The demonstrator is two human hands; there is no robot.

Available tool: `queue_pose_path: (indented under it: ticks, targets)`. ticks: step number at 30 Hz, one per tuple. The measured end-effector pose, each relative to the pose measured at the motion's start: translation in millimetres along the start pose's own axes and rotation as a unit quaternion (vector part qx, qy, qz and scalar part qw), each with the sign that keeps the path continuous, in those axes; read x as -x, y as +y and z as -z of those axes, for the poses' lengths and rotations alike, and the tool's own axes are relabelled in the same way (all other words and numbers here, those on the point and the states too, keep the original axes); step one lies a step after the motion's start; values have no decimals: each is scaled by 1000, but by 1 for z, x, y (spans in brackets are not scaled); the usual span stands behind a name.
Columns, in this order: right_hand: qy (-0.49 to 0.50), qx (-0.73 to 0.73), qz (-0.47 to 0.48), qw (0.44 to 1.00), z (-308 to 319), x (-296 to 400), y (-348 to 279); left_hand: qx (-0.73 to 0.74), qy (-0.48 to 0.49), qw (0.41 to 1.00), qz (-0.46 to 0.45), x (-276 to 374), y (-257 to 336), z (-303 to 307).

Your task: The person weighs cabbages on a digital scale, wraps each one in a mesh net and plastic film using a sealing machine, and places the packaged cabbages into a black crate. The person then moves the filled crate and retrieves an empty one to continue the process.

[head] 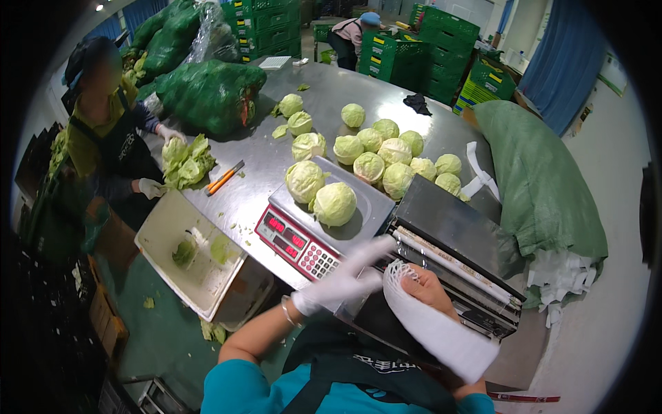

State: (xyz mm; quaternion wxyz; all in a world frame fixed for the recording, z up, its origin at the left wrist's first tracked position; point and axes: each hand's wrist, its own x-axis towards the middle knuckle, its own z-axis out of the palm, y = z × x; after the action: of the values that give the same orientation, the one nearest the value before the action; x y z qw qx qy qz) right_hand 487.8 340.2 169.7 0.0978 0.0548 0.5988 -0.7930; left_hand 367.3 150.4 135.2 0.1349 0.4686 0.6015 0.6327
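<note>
My bare right hand (433, 291) grips a white foam mesh sleeve (439, 336), its netted mouth bunched at the thumb and its long end hanging toward my apron. In a white glove, my left hand (346, 279) is blurred, fingers apart and pointing right near the sleeve's mouth; it holds nothing visible. Just beyond it stands a digital scale with a red front panel (297, 243). Two cabbages, a near one (335, 204) and a far one (305, 181), rest on its metal plate. Right of the scale lies a film wrapping machine (455, 222) with a film roll (455, 264).
More cabbages (395, 151) lie behind the scale on the steel table (253, 160). An orange utility knife (225, 178) is left of it. A co-worker's gloved hand (170, 133) touches a leafy cabbage (186, 163) above a white bin (170, 243). A green sack (543, 181) bulges at right.
</note>
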Motion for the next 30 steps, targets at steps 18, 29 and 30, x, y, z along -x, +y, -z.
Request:
queue_pose_path:
  ticks: [18,29,30]
  targets:
    - [175,-335,24,925,-7,0,-1,313,-155,842,411,83,4,24]
    - [288,-11,135,948,-56,-96,28,367,82,893,247,109,0,115]
    - [291,26,169,941,-44,-106,43,326,134,886,300,89,5,130]
